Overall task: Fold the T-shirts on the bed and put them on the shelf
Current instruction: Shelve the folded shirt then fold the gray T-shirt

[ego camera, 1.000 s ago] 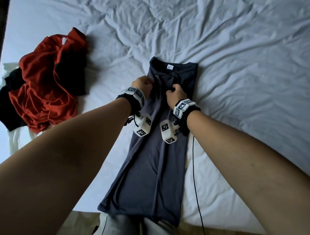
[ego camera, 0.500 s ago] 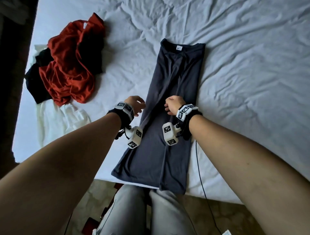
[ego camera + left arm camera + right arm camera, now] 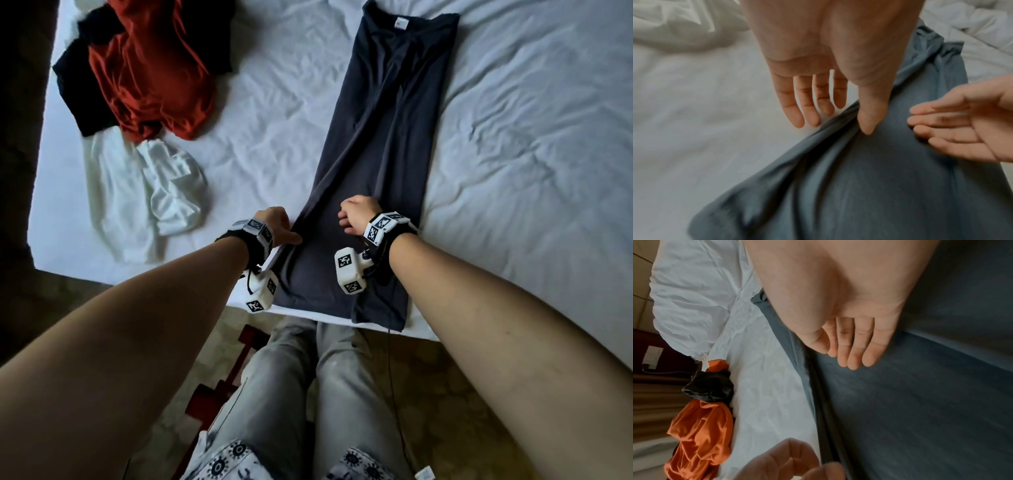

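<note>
Resting open on grey T-shirt [image 3: 383,137], left hand [image 3: 277,224], right hand [image 3: 359,214]

Both bare forearms reach forward, wrists banded. The left hand [image 3: 275,224] has straight, spread fingers [image 3: 797,104] pointing down, thumb extended. The right hand [image 3: 359,214] lies palm-down, fingers [image 3: 857,344] straight and together.

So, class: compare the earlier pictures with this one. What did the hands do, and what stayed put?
Both hands slid from the collar end of the grey T-shirt down toward its hem. The left hand and right hand have opened; neither grips cloth. The shirt stays a long strip; the red T-shirt pile is untouched.
</note>
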The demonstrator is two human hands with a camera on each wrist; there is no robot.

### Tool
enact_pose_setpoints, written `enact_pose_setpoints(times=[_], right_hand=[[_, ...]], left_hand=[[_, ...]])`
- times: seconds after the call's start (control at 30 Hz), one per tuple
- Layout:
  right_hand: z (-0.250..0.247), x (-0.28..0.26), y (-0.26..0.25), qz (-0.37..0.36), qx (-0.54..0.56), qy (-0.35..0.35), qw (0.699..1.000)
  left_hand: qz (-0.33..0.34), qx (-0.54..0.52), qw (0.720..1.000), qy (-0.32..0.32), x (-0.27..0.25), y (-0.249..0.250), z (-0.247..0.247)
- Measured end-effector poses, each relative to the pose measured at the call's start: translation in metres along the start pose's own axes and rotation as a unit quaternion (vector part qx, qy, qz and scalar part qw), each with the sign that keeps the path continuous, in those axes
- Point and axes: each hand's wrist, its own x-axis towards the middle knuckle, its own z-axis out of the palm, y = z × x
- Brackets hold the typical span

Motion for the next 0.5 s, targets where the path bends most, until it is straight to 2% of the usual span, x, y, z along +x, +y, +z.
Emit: enact_pose_setpoints(times=[0.13, 0.23, 0.33, 0.5], right_hand=[[0.018, -0.013, 0.020, 0.002, 0.011, 0.003, 1.000], [0.027, -0.021, 0.035, 0.007, 0.021, 0.007, 1.000], [0.033, -0.032, 0.048, 0.007, 0.022, 0.006, 1.000], [0.041, -0.053, 0.061, 0.017, 0.049, -0.041, 0.998]], left_hand=[[0.021, 0.087, 0.996, -0.031, -0.010, -0.021, 0.012], [0.034, 0.120, 0.992, -0.022, -0.017, -0.030, 0.017], [0.057, 0.075, 0.996, -0.005, -0.026, -0.030, 0.021], [0.107, -0.041, 0.993, -0.040, -0.051, -0.013, 0.033]])
